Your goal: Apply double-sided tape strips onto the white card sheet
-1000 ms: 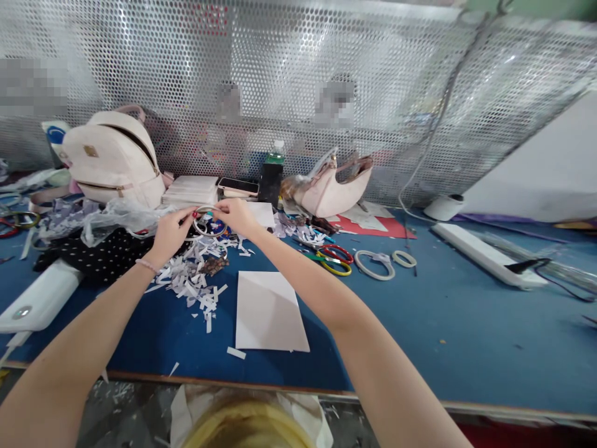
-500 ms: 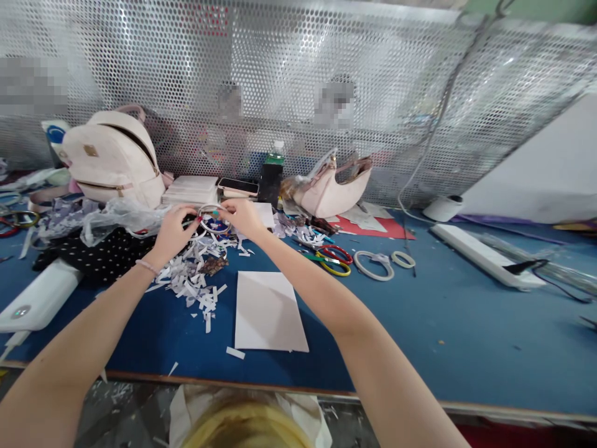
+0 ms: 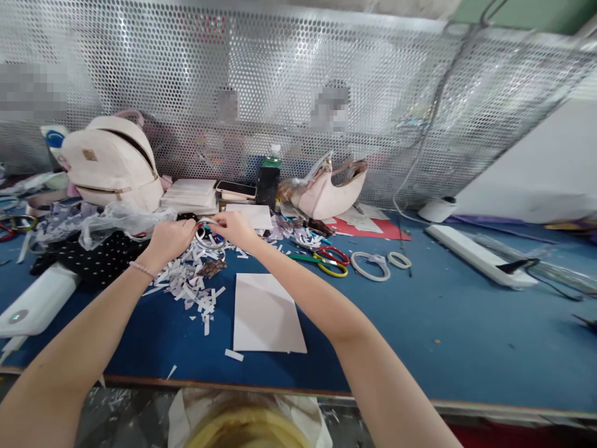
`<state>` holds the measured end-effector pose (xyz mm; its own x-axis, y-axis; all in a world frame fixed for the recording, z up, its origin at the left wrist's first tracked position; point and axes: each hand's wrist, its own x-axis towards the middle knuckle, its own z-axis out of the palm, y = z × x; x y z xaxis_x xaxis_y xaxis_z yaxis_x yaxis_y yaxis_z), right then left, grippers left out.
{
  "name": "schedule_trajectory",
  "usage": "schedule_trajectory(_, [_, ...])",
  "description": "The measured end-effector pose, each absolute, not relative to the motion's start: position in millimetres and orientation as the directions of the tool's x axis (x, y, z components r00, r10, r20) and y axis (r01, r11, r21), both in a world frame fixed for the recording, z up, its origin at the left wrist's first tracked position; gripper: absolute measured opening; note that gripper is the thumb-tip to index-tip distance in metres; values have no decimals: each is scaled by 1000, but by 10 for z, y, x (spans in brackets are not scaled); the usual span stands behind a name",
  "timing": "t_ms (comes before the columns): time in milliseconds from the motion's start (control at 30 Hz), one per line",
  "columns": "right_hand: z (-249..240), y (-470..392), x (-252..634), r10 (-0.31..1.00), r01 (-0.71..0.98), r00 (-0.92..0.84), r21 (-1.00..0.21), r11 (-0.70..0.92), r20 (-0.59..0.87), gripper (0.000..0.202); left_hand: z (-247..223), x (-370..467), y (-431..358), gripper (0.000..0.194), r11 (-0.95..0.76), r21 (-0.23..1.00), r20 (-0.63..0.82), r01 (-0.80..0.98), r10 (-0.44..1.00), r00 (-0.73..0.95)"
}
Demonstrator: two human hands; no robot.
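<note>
Over a heap of white paper scraps [image 3: 186,280], my two hands are close together at a thin white ring that looks like a tape roll [image 3: 211,245]. My left hand [image 3: 170,239] is closed at the ring's left side, its fingers curled under and partly hidden. My right hand [image 3: 236,230] pinches the upper right of the ring between thumb and fingers. Nearer the front edge lies a white rectangular board [image 3: 268,317], flat on the blue table [image 3: 443,348]. A narrow white strip [image 3: 234,354] is beside its lower left corner.
Behind my hands are a pale backpack [image 3: 109,162], stacked white boards [image 3: 190,194], a phone [image 3: 236,189] and a pale handbag [image 3: 333,190]. Scissors [image 3: 332,261] and white rings [image 3: 370,266] lie to the right. A power strip [image 3: 480,255] is farther right; a white device [image 3: 40,298] is left.
My left hand has turned, its knuckles now upward and its fingers curled out of sight. My right hand has shifted slightly left and down. The view has moved a little.
</note>
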<state>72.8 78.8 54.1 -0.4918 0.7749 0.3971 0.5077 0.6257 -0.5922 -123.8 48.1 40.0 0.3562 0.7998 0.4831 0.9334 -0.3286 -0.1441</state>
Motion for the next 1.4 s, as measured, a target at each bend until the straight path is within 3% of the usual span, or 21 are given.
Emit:
schedule_trajectory(200, [472, 825, 791, 785, 420, -458, -676, 605, 418, 19, 371, -1277, 509, 33, -391, -139, 451, 910, 793, 410])
schedule_trajectory(367, [373, 861, 842, 794, 364, -442, -725, 585, 418, 20, 302, -1267, 548, 35, -334, -37, 544, 942, 784, 299])
schedule_trajectory(533, [301, 911, 878, 809, 318, -418, -767, 557, 414, 20, 291, -1254, 560, 39, -405, 15, 619, 914, 722, 309])
schedule_trajectory(1000, [305, 930, 898, 839, 239, -381, -835, 496, 389, 17, 237, -1277, 573, 32, -602, -54, 543, 796, 652, 530])
schedule_trajectory(1400, [321, 961, 953, 850, 239, -353, -840, 487, 392, 23, 232, -1282, 576, 32, -442, 111, 601, 890, 743, 294])
